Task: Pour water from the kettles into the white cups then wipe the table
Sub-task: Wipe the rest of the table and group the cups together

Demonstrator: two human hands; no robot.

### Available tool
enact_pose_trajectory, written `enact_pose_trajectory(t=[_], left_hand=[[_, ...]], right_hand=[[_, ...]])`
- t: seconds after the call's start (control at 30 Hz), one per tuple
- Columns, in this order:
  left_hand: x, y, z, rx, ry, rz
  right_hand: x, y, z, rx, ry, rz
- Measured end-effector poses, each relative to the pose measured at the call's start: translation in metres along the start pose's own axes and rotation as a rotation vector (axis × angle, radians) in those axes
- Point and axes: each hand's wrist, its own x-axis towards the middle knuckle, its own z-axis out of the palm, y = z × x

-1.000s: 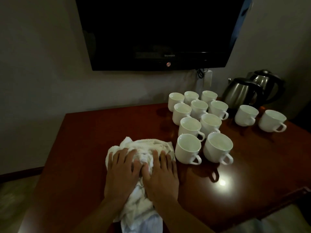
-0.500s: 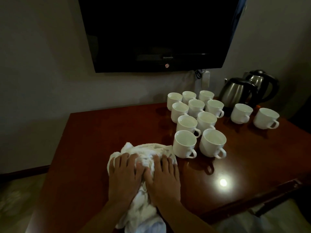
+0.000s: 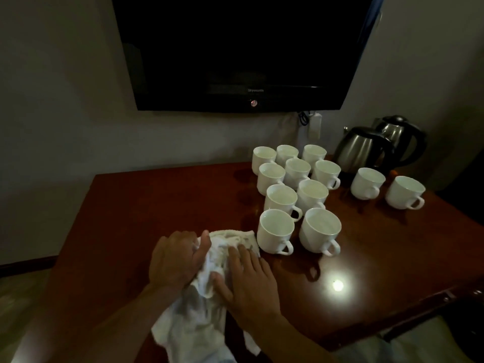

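The white towel (image 3: pixel 209 279) lies bunched on the near part of the wooden table (image 3: pixel 136 221), its long axis running from the near edge, where a loose tail hangs over, away toward the cups. Both hands rest on it side by side: the left hand (image 3: pixel 175 260) is curled, with thumb and fingers gathering a fold at the cloth's left flank, while the right hand (image 3: pixel 248 281) lies flat with fingers spread, pressing the cloth down. The towel looks soft, crumpled and thick, with its far end rolled into a ridge. That ridge sits just beside the nearest white cup (image 3: pixel 275 231), which stands to the right and slightly beyond the right hand, so the right hand is the nearer one to the crockery. Any wiping stroke rightward or forward would likely meet this cup first; the open tabletop lies to the left. Beyond it the cluster of white cups (image 3: pixel 296 174) runs toward the far edge, with two more cups (image 3: pixel 387 187) well apart to the right. At the far right corner stand two steel kettles (image 3: pixel 366 150).
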Motion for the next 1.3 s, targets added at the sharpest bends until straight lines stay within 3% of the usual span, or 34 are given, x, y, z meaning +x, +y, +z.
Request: enact_pose_trajectory(t=[0.03,0.2,0.5,0.8,0.93,1.13,1.3], left_hand=[[-0.001,0.003,-0.006,-0.033,-0.001,-0.023],[0.002,0.016,-0.038,-0.167,0.055,-0.005],[0.02,0.071,-0.123,-0.06,0.114,0.095],[0.044,0.191,-0.199,0.035,0.103,0.171],[0.062,0.259,-0.22,0.062,0.092,0.19],[0.083,0.359,-0.232,0.029,0.073,0.238],[0.099,0.449,-0.218,0.036,0.138,0.305]], right_hand=[[-0.001,-0.002,-0.007,0.019,-0.063,-0.025],[-0.008,-0.022,-0.017,-0.027,0.081,-0.069],[-0.03,-0.029,-0.095,-0.129,0.35,-0.142],[-0.059,0.032,-0.212,-0.221,0.447,-0.115],[-0.072,0.08,-0.263,-0.197,0.413,-0.125],[-0.107,0.164,-0.33,-0.22,0.192,-0.072],[-0.114,0.246,-0.355,-0.264,0.222,0.03]])
